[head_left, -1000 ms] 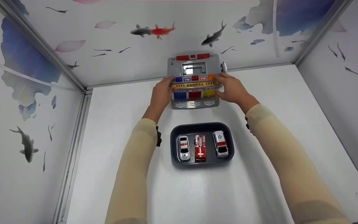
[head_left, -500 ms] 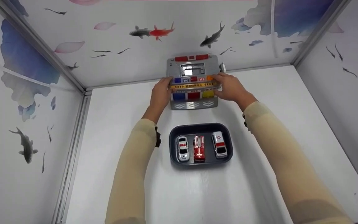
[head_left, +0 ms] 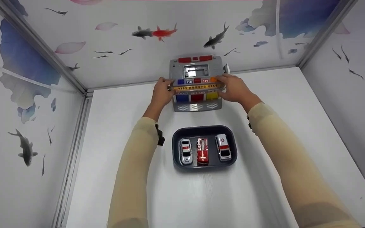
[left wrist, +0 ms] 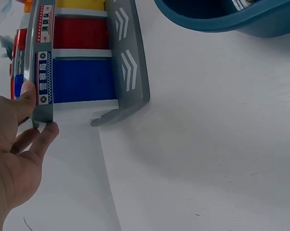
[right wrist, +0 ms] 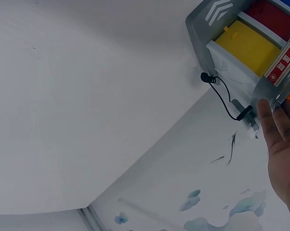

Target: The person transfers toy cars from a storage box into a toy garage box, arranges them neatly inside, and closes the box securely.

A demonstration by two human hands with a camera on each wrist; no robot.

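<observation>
At the back of the white table stands a grey toy garage (head_left: 196, 69) with blue, red and yellow doors and a yellow-and-black striped sign. My left hand (head_left: 163, 91) holds its left end. In the left wrist view, the thumb (left wrist: 27, 90) lies on the sign's edge and fingertips (left wrist: 51, 129) touch the lower corner. The right hand (head_left: 237, 89) grips the opposite end; its fingers (right wrist: 268, 115) reach along the corner in the right wrist view, where the thumb is mostly cut off. Parts of both hands' fingers are hidden behind the garage.
Nearer me sits a dark blue tray (head_left: 177, 165) holding a white police car (head_left: 186, 151), a red fire truck (head_left: 202, 151) and a white ambulance (head_left: 223, 147). A painted wall (head_left: 106, 69) rises directly behind the garage. A small dark corded piece (right wrist: 207, 77) hangs at the garage's right side.
The left hand has shifted slightly left, with a small gap showing between its thumb and fingers. The right hand, the garage and the tray look unchanged apart from a slight camera shift.
</observation>
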